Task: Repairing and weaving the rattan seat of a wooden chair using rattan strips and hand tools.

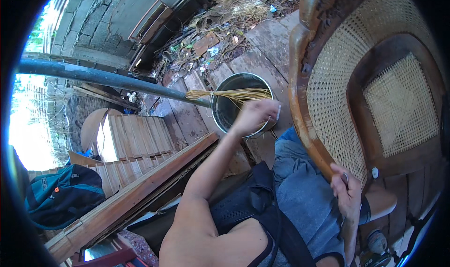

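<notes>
My left hand [258, 114], smeared by motion, is above the near right rim of a metal bucket [227, 114]. A bundle of thin yellow-brown cane strands [236, 95], tied near one end, lies across the bucket's mouth. The hand covers part of the strands; whether it grips any does not show. Beside the lower edge of a carved wooden chair [300, 105] is my right hand [346, 189], its fingers curled. A small shiny thing shows at those fingers, too small to name. Woven cane webbing [330, 86] fills the chair's curved back, with another woven panel [404, 105] farther right.
A blue-grey pole [112, 83] slants from the left toward the bucket. Nearer, a long wooden beam [140, 192] runs beside stacked wooden slats [140, 138] and a teal backpack [65, 192]. Scraps and litter [208, 44] cover the ground beyond the floorboards [262, 44].
</notes>
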The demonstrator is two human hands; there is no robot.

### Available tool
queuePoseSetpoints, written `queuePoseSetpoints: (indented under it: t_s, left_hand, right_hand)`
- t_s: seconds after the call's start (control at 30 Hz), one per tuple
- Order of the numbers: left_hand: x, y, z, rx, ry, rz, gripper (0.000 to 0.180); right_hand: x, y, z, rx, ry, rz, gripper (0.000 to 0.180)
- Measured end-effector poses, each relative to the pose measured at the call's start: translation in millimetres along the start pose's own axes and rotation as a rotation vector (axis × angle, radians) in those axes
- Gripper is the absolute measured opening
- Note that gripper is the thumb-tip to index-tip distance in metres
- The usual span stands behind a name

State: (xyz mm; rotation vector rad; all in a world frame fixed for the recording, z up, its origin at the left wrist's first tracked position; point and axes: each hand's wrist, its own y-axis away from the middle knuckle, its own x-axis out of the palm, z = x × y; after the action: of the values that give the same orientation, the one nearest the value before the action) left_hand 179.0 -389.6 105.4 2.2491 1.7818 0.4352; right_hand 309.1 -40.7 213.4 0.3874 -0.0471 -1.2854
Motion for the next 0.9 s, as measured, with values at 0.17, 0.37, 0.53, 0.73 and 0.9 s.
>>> queuePoseSetpoints:
  t_s: [0.17,0.37,0.53,0.73,0.9]
  left_hand:
    - [-247,-28,108,-0.269,-0.244,-1.541,0.048]
    - [-264,-63,107,0.110,0.488,-1.289,0.037]
    - [-122,-29,20,0.524,0.124,-0.708,0.021]
    - [7,15,-24,0.628,-0.259,-0.436,0.016]
    - [36,23,-23,0.666,-0.372,-0.349,0.019]
  right_hand:
    - [-4,14,-14,0.227,-0.154,-0.126,0.026]
    - [0,-5,7,0.274,-0.208,-0.167,0.022]
    - [9,-57,55,0.136,-0.039,-0.021,0.017]
    - [44,-134,88,-0.271,0.019,0.115,0.019]
    - [70,-165,77,-0.709,0.185,0.078,0.024]
